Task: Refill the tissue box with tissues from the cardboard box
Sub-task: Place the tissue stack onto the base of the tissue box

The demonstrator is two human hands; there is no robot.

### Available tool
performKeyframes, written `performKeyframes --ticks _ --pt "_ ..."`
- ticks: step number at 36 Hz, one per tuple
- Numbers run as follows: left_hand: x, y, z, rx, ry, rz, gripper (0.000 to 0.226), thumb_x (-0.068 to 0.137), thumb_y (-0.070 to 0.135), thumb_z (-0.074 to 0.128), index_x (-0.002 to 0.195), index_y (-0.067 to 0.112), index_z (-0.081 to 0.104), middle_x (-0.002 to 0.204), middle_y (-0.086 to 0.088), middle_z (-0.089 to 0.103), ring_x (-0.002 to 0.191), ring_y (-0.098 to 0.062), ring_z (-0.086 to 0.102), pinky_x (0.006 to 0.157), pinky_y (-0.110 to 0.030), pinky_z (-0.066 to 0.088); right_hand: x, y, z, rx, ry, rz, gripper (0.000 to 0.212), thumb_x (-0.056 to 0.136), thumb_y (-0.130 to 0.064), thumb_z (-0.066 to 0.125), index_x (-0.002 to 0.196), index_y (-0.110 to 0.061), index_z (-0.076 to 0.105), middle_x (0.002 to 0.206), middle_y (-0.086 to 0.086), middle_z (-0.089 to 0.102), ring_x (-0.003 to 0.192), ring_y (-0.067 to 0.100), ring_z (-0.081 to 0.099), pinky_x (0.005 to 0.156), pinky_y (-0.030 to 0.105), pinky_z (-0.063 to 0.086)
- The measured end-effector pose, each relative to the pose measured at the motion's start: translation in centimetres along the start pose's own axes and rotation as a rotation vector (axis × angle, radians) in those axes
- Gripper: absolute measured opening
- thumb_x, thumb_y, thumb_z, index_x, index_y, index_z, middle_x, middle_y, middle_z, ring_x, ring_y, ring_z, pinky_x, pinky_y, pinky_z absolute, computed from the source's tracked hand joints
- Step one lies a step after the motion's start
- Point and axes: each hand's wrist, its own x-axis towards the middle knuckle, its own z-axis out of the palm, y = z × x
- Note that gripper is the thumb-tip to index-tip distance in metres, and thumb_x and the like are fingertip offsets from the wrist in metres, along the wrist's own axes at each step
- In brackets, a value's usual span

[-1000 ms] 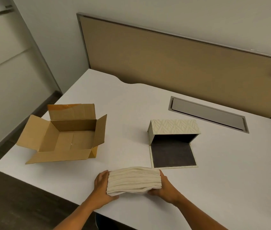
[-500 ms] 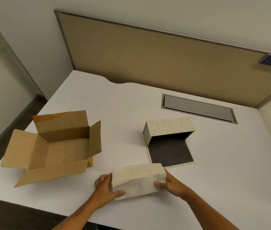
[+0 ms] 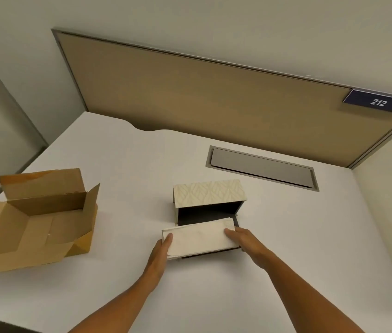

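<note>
At the desk's near edge, left hand (image 3: 160, 252) and right hand (image 3: 243, 239) clamp the ends of a cream tissue stack (image 3: 198, 237) resting on the open tissue box (image 3: 208, 203) flap; the emptied cardboard box (image 3: 34, 219) lies at nine o'clock. Likely next: slide the soft, slightly sagging stack toward twelve o'clock, square into the dark cavity.

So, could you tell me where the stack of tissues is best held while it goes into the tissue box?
I would grip the tissue stack at its two short ends, coming in from left and right, as the left hand and right hand do now. It is long, soft and layered, so end pressure should keep the sheets together and leave the long side free to enter the open tissue box.
</note>
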Motion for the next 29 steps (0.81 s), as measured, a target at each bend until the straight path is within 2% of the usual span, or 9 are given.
performKeyframes --ticks 3,8,11,15,19,22,24,26,29 --pt "1.0 0.7 1.7 -0.002 0.048 -0.028 0.052 0.098 0.053 0.038 0.133 0.015 0.048 0.124 -0.01 0.059 0.112 -0.026 0.054 0.102 -0.038 0.041 1.0 0.2 -1.6 0.022 0.019 0.02 0.036 0.095 -0.047 0.06 0.122 -0.024 0.067 0.118 -0.011 0.068 0.097 0.0 0.06 0.073 0.02 0.041" --pt "2.4 1.8 3.5 -0.024 0.093 -0.035 0.041 0.096 0.053 0.044 0.116 0.019 0.054 0.102 0.0 0.063 0.094 -0.017 0.057 0.087 -0.033 0.042 2.8 0.8 -3.6 0.092 0.073 0.089 0.048 0.093 -0.05 0.063 0.128 -0.019 0.054 0.127 -0.002 0.056 0.114 0.021 0.053 0.096 0.039 0.04" --pt "3.1 2.4 4.2 -0.032 0.112 -0.041 0.037 0.095 0.054 0.046 0.11 0.022 0.056 0.097 0.002 0.064 0.09 -0.016 0.058 0.082 -0.033 0.044 4.0 1.2 -4.3 0.13 0.078 0.126 0.055 0.092 -0.049 0.065 0.134 -0.017 0.05 0.133 0.002 0.053 0.12 0.027 0.051 0.099 0.04 0.041" --pt "3.7 2.8 4.9 -0.038 0.158 -0.038 0.037 0.095 0.054 0.046 0.111 0.021 0.055 0.096 0.001 0.063 0.089 -0.017 0.057 0.086 -0.035 0.045 5.0 1.4 -4.8 0.141 0.067 0.13 0.048 0.091 -0.05 0.066 0.126 -0.02 0.054 0.131 0.002 0.056 0.116 0.025 0.053 0.101 0.042 0.042" --pt "4.3 3.0 5.0 -0.052 0.187 -0.056 0.037 0.094 0.055 0.048 0.109 0.021 0.055 0.095 0.0 0.063 0.088 -0.018 0.057 0.087 -0.036 0.046 5.8 1.3 -4.9 0.131 0.082 0.147 0.046 0.088 -0.051 0.07 0.119 -0.022 0.053 0.123 -0.002 0.056 0.109 0.021 0.054 0.094 0.04 0.043" --pt "4.8 3.0 4.7 -0.054 0.197 -0.067 0.038 0.094 0.055 0.049 0.11 0.021 0.055 0.096 0.001 0.062 0.089 -0.018 0.056 0.09 -0.037 0.045 6.2 0.9 -4.8 0.158 0.074 0.13 0.03 0.087 -0.05 0.07 0.1 -0.025 0.062 0.111 -0.007 0.062 0.101 0.015 0.056 0.09 0.038 0.042" --pt "5.0 3.0 4.6 -0.046 0.201 -0.074 0.039 0.094 0.055 0.049 0.11 0.02 0.054 0.099 -0.001 0.062 0.092 -0.02 0.056 0.092 -0.038 0.045 6.4 0.7 -4.7 0.174 0.081 0.122 0.028 0.087 -0.049 0.071 0.096 -0.024 0.063 0.107 -0.007 0.063 0.099 0.015 0.057 0.09 0.038 0.042" --pt "5.1 3.1 4.7 -0.031 0.213 -0.085 0.04 0.093 0.056 0.05 0.11 0.02 0.052 0.105 -0.005 0.06 0.098 -0.023 0.054 0.094 -0.038 0.044 6.6 0.6 -4.6 0.181 0.1 0.131 0.03 0.086 -0.049 0.072 0.098 -0.023 0.061 0.108 -0.006 0.062 0.099 0.015 0.056 0.09 0.038 0.042" --pt "5.4 3.4 4.9 -0.014 0.23 -0.097 0.04 0.093 0.056 0.05 0.107 0.019 0.052 0.108 -0.006 0.058 0.099 -0.024 0.053 0.09 -0.036 0.043 6.8 0.7 -4.6 0.192 0.122 0.141 0.041 0.085 -0.049 0.073 0.111 -0.02 0.06 0.115 -0.002 0.062 0.101 0.017 0.056 0.09 0.038 0.043"
